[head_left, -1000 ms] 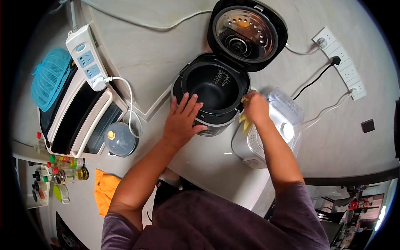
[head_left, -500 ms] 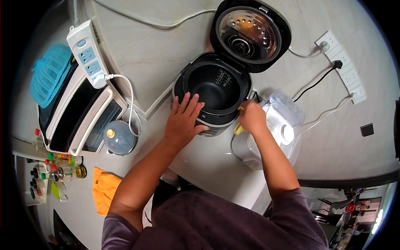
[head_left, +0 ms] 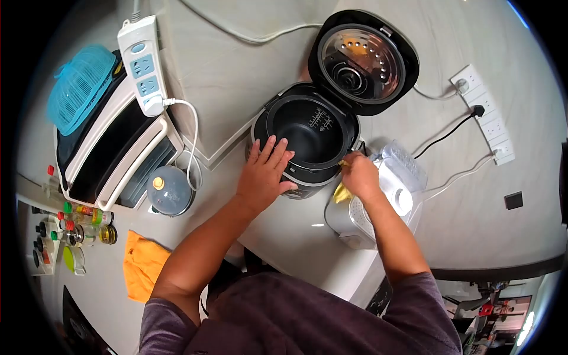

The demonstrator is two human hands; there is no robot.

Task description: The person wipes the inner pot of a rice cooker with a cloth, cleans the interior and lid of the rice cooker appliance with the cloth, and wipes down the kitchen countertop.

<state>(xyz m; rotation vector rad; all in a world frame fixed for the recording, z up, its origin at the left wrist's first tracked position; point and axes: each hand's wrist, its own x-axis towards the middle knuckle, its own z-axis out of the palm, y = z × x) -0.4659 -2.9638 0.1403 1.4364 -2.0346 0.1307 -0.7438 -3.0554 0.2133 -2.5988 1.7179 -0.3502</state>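
Cloth (head_left: 341, 194) is yellow and partly buried under the right hand (head_left: 362, 176), so its full shape is hard to make out. Fingers look curled and clamped on it, right against the side of the rice cooker (head_left: 313, 176), tips mostly covered. The left hand (head_left: 261, 177) hides some of the cooker's front, fingers slightly apart on the near rim. Compared to half a second ago, more yellow hangs below the right hand; the left is in the same spot. It's tight between cooker and white appliance (head_left: 355, 223), but there's bare counter (head_left: 287, 236) between the forearms.
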